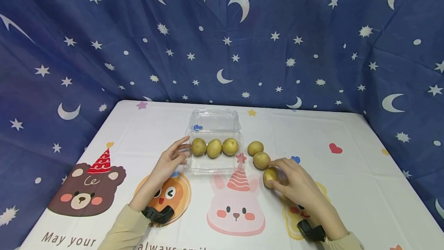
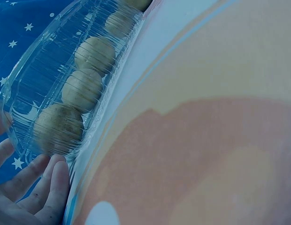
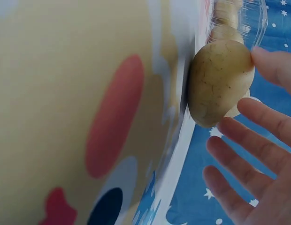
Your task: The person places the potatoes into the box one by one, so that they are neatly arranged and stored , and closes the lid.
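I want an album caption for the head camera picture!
Three potatoes in a clear box, three more beside it, left hand at the box, right hand at the nearest potato.

The potatoes (image 1: 214, 148) are yellow-brown — one, nearest the right wrist camera, flecked with darker specks — and the container (image 1: 211, 165) is colourless and see-through. The tablecloth (image 1: 364, 192) is white, printed with a brown bear (image 1: 83, 186) in a red hat (image 1: 101, 161), an orange face (image 1: 181, 196) and a pink rabbit (image 1: 236, 225). The backdrop (image 1: 190, 14) is deep blue, scattered with white moons, stars and dots; the sleeves (image 1: 126, 228) are beige.
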The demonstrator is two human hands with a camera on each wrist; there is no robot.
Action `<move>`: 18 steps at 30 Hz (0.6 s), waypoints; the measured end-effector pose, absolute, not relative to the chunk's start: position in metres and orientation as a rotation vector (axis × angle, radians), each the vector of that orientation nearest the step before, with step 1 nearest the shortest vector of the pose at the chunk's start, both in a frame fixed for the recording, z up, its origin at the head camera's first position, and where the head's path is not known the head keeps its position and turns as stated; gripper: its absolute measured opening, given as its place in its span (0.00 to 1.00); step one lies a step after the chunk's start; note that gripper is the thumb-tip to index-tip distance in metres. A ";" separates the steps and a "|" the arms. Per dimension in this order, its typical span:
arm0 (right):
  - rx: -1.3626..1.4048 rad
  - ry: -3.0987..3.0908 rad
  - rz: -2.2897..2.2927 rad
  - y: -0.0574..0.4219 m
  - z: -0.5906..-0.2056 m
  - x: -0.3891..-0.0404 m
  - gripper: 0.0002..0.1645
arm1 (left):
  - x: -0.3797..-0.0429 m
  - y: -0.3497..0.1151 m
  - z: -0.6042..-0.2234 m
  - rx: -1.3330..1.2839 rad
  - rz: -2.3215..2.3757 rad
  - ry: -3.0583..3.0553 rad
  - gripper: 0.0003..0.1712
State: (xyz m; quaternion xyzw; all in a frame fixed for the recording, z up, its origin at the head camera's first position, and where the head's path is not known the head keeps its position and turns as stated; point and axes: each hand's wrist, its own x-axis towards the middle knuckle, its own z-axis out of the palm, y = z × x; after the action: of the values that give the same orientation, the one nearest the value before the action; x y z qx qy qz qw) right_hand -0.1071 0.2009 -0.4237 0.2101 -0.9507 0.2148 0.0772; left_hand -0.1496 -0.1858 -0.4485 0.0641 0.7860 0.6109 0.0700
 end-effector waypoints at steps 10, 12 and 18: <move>0.602 -2.955 0.584 0.200 -0.422 -0.105 0.32 | -0.149 -0.185 -0.448 0.180 1.833 2.360 0.31; 0.592 -2.969 0.583 0.200 -0.422 -0.105 0.32 | -0.149 -0.185 -0.448 0.177 1.827 2.366 0.31; 0.558 -3.001 0.594 0.198 -0.422 -0.105 0.34 | -0.150 -0.185 -0.448 0.166 1.815 2.379 0.31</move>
State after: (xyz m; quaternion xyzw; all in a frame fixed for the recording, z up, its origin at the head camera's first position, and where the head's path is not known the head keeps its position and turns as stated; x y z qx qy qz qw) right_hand -0.1047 0.1977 -0.4225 0.1795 -0.9649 0.1910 0.0160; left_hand -0.1495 -0.1849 -0.4481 0.0554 0.7918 0.6040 0.0720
